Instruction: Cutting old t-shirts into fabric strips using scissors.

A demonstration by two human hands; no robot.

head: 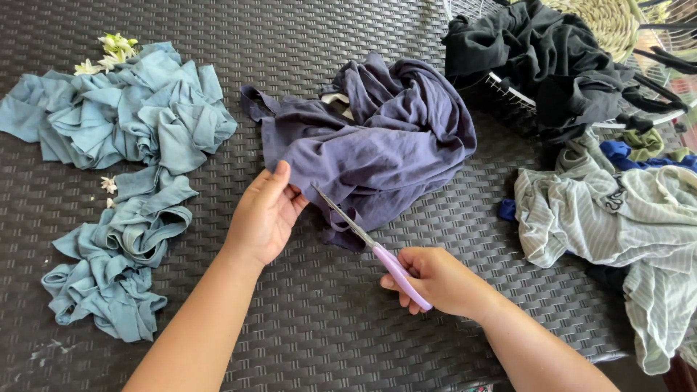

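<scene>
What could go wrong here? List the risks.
1. The left hand grips the purple cloth right beside the scissors in the right hand; the blade tips point toward its fingers, so a nick seems possible.
2. The cloth is bunched in folds, so a cut may go through hidden layers or run crooked.
3. The blue strips lie loose at the table edge and might slide off.
</scene>
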